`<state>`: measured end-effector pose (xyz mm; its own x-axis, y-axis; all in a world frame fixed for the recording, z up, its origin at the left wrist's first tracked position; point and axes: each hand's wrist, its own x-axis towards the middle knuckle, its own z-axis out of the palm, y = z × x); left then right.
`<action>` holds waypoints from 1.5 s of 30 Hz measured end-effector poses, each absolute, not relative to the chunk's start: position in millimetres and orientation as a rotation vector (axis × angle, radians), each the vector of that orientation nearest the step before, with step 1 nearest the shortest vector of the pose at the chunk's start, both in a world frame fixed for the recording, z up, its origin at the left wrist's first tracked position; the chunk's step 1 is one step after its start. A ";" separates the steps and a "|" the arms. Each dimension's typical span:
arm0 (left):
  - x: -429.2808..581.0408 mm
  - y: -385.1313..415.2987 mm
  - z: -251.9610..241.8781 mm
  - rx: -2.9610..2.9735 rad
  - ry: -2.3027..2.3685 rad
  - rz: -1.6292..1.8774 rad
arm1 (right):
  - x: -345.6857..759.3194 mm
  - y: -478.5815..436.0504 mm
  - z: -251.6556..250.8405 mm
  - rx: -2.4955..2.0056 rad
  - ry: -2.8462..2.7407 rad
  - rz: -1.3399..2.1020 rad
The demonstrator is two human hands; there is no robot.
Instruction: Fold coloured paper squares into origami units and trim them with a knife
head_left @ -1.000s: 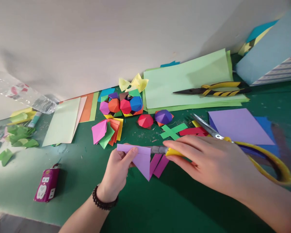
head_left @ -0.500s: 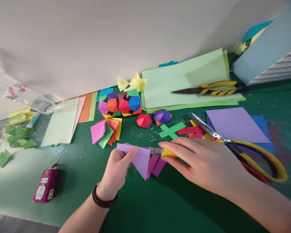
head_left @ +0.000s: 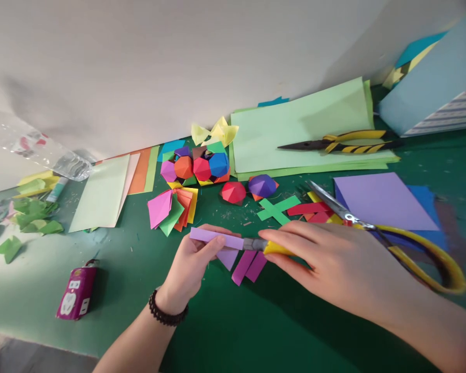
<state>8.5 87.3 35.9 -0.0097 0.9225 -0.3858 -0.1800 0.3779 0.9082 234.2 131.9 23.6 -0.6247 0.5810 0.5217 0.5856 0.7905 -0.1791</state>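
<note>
My left hand [head_left: 190, 264] pinches a folded strip of purple paper [head_left: 216, 238] between thumb and fingers. A pointed purple paper flap [head_left: 227, 258] shows below the strip, close to my fingers. My right hand [head_left: 322, 264] is closed around a yellow-bodied utility knife [head_left: 275, 248], whose grey metal end [head_left: 254, 244] meets the strip's right end. Two loose purple paper strips [head_left: 249, 267] lie on the mat just below it. Yellow-handled scissors [head_left: 396, 233] lie under and beyond my right hand, partly hidden by it.
A green cutting mat [head_left: 217, 321] carries coloured origami balls [head_left: 196, 168], paper stacks [head_left: 295, 134], black-and-yellow pliers [head_left: 336, 145], a green paper cross [head_left: 277, 209] and a purple sheet [head_left: 384, 202]. A purple box [head_left: 76, 292] stands front left, and a blue box [head_left: 431, 88] back right.
The purple paper in my left hand has turned, so a narrow strip now faces up and less of the pointed part shows. The knife stays against it, and my hands have shifted slightly.
</note>
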 end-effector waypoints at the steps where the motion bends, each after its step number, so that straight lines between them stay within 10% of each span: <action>1: 9.0 87.1 35.6 0.770 1.259 1.034 | 232.2 130.5 22.4 -0.868 -2.398 -0.010; 45: 22.4 87.4 34.6 0.575 1.196 1.112 | 225.3 127.5 16.6 -0.890 -2.378 0.020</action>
